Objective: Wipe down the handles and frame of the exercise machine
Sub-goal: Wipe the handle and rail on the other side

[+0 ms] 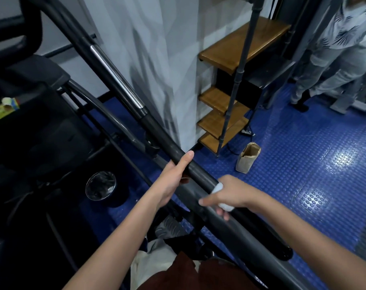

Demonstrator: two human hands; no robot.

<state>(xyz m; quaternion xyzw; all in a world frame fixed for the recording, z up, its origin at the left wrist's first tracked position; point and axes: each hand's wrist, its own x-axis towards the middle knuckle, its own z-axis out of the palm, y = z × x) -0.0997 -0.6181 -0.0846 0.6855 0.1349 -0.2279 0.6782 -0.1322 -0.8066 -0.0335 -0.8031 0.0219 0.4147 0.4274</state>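
Observation:
A long black handle bar point(157, 132) of the exercise machine runs diagonally from upper left to lower right, with a chrome sleeve point(117, 78) higher up. My left hand point(173, 178) grips the bar from below, thumb lying along it. Just below it, my right hand point(230, 195) is wrapped over the bar and presses a small white cloth point(218, 188) against it; the cloth shows between the fingers. The machine's black body point(42, 143) fills the left side.
A white pillar point(157, 59) stands behind the bar, beside a wooden shelf unit point(236, 51) on metal posts. A brown paper bag point(248, 156) stands on the blue studded floor point(303, 164). Another person's legs point(328, 70) are at the upper right. A round clear disc point(101, 186) sits on the machine.

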